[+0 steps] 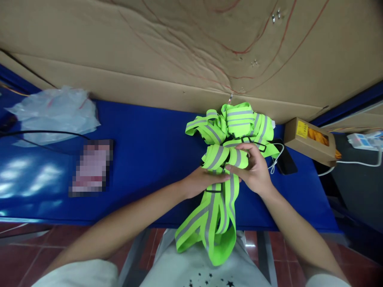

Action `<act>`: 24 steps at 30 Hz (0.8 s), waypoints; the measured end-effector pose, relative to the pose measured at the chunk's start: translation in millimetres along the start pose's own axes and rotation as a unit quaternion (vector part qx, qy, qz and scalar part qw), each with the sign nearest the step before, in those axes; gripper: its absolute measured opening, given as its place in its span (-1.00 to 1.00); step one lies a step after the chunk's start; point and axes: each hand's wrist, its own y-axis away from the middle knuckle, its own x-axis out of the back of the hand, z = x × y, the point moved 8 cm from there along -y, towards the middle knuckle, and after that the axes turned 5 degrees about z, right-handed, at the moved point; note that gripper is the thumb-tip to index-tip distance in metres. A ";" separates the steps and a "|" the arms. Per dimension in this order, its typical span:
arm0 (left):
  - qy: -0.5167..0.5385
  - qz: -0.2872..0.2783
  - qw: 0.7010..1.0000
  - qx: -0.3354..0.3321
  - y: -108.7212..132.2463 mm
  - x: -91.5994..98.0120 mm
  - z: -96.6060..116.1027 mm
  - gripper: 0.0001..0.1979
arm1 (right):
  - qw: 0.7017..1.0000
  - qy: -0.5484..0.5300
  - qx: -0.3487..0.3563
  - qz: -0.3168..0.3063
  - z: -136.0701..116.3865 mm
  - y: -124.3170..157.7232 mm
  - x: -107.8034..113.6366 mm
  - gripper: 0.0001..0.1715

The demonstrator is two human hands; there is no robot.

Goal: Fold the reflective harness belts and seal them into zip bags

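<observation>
Evidently, room for the arms is given by the layout at the left: a crumpled clear plastic bag (60, 111) is set against the cardboard backing (125, 81), with a black cable (44, 132) run across its front. Nearer, a flat, dark-rimmed item (92, 167) is laid on the blue counter (143, 143); its face is blurred, so what it is cannot be told.

Further right, above the counter's front part, a reflective strap (215, 157) is held between both hands. By the left hand (206, 181) it is gripped from the side, the fingers closed and partly hidden by the fabric; the weight of the hanging loops is probably borne there. The strap is coloured bright lime, with a grey band along its middle. Its upper part is gathered into thick, rounded folds, a black buckle (213, 191) is seen below the left hand, and long, loose loops are hung past the front edge, before the pale shirt (206, 275). By the right hand (257, 171) the folds' right end is pinched between thumb and curled fingers, presumably so that slipping is prevented.

Just behind, similar straps (239, 119) are heaped, seemingly for easy reach. Beyond them, a black phone (289, 164) is laid beside a white cable (272, 167), and a cardboard box (311, 145) is placed at the right, out of the hands' way
</observation>
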 end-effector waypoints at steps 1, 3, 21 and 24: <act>0.001 0.024 1.000 -0.003 -0.3 3.4 -0.2 -0.60 | 0.999 0.012 0.029 0.004 -5.5 1.4 -0.6 -0.44; 0.011 0.031 0.999 0.014 0.6 2.6 -4.7 -0.60 | 0.998 0.022 0.064 0.014 -13.8 4.0 -1.3 -0.44; -0.045 -0.063 0.997 0.023 4.7 -14.8 -1.2 -0.51 | 0.996 -0.006 -0.082 0.038 12.8 3.5 4.5 -0.43; -0.034 -0.025 0.999 0.031 4.1 -9.9 -10.8 -0.55 | 0.999 0.022 -0.038 0.009 -2.4 1.6 0.8 -0.48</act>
